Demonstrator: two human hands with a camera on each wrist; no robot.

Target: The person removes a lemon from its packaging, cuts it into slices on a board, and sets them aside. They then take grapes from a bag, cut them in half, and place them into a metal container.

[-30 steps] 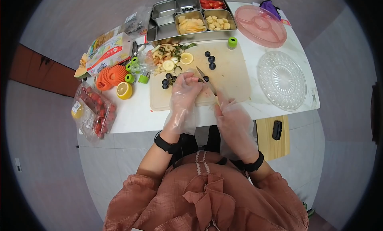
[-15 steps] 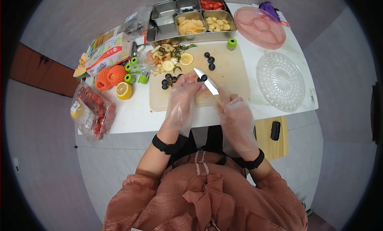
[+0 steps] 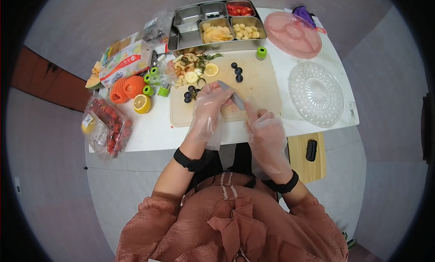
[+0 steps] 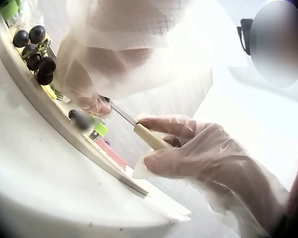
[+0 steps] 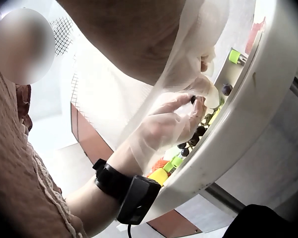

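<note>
In the head view my left hand (image 3: 210, 101), in a clear plastic glove, is over the near part of the cutting board (image 3: 265, 99). Its fingertips pinch a dark grape (image 5: 192, 99), seen as a small dark spot in the right wrist view. My gloved right hand (image 3: 265, 128) grips a knife (image 4: 148, 137) by its cream handle. The blade (image 3: 236, 100) points up and left, its tip right at the left fingertips and covering the grape in the head view. A small bunch of dark grapes (image 4: 34, 60) lies left of the left hand; loose grapes (image 3: 239, 71) lie beyond the knife.
Peel scraps (image 3: 188, 65) and lemon slices (image 3: 211, 70) lie on the board. Behind it stands a metal tray (image 3: 181, 43) with fruit in small pans. A clear glass plate (image 3: 317, 94) and pink divided dish (image 3: 290, 33) are rightward; a halved lemon (image 3: 142, 104) and packed strawberries (image 3: 115, 130) leftward.
The knife blade has turned, showing its broad bright side half a second ago and a greyer face now. The grape visible beside the blade earlier is now hidden behind it.
</note>
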